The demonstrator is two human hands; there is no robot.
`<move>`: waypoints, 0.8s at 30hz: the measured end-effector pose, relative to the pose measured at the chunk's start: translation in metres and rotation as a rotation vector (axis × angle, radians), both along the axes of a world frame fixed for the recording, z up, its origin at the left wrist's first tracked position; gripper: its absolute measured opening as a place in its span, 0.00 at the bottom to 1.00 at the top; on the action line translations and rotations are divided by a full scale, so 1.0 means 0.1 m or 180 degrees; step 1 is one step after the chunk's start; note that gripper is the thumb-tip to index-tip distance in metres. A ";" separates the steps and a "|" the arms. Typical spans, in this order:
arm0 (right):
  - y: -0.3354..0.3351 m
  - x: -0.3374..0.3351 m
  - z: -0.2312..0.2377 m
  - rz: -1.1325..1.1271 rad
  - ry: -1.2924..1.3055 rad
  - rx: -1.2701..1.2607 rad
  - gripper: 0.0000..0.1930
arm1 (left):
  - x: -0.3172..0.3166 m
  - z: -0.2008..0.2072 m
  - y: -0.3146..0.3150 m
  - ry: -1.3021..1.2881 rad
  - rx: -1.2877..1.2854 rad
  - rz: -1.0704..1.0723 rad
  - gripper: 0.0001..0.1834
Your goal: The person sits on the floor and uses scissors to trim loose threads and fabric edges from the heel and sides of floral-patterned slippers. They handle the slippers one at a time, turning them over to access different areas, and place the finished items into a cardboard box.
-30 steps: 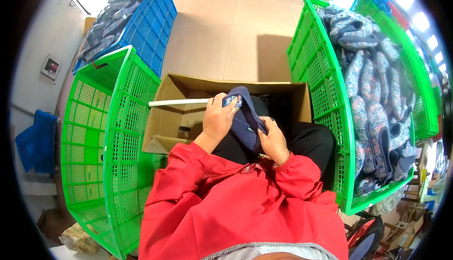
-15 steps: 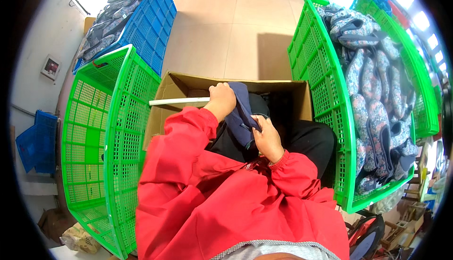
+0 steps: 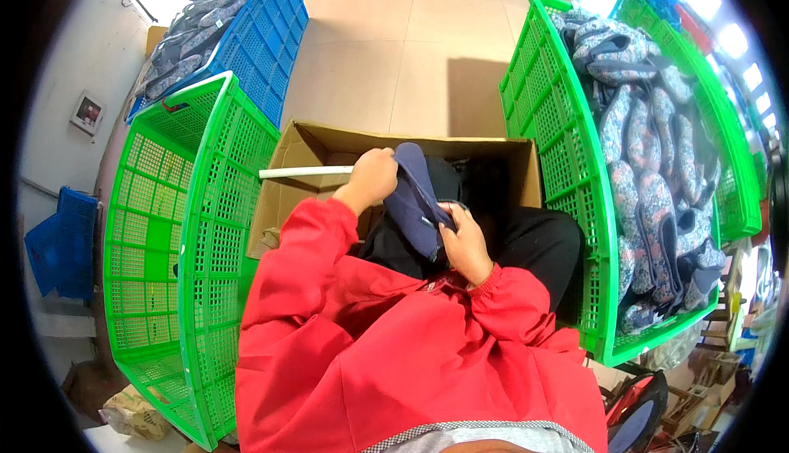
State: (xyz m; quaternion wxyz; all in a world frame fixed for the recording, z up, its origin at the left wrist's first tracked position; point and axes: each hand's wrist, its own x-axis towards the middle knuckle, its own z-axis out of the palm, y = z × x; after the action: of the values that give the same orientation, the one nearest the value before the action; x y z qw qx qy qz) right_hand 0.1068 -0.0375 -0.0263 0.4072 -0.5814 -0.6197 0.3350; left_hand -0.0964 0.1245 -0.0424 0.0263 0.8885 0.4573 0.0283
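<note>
My left hand (image 3: 374, 178) is closed around a white stick (image 3: 306, 171), which points out to the left over the cardboard box. Its fingers also meet the upper end of a navy cloth slipper (image 3: 413, 198); whether the stick reaches inside the slipper is hidden. With thumb and fingers, my right hand (image 3: 467, 243) pinches the slipper's right edge near its opening. The slipper slants over my lap, in front of the open cardboard box (image 3: 362, 135).
An open green crate (image 3: 191, 272) stands at my left, with a blue crate (image 3: 263, 50) of flowered slippers behind it. Right of me, a tall green crate (image 3: 563, 165) holds many flowered slippers (image 3: 649, 157). Another green crate (image 3: 699, 83) stands beyond it.
My left hand has shifted slightly left with the stick. The slipper now lies flatter and more of its navy surface shows. My right hand keeps its pinch in nearly the same place.
</note>
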 end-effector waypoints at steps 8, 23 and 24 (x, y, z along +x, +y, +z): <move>-0.14 0.09 -0.10 -0.0213 0.2730 -0.1266 0.12 | -0.31 0.24 -0.71 -0.5538 -0.0875 0.1543 0.22; -0.33 0.17 -0.13 0.0320 0.2906 -0.1567 0.12 | -0.08 0.41 -0.84 -0.7358 -0.3063 0.0800 0.38; -0.34 0.18 -0.09 0.0113 0.2927 -0.1577 0.11 | -0.07 0.44 -0.83 -0.7304 -0.2878 0.0890 0.38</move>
State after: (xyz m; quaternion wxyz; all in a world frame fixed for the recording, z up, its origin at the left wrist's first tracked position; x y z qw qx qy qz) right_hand 0.1244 -0.0715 -0.0357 0.4817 -0.4425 -0.2888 0.6991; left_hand -0.1034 0.0412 0.0013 0.7117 0.2052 0.2296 0.6314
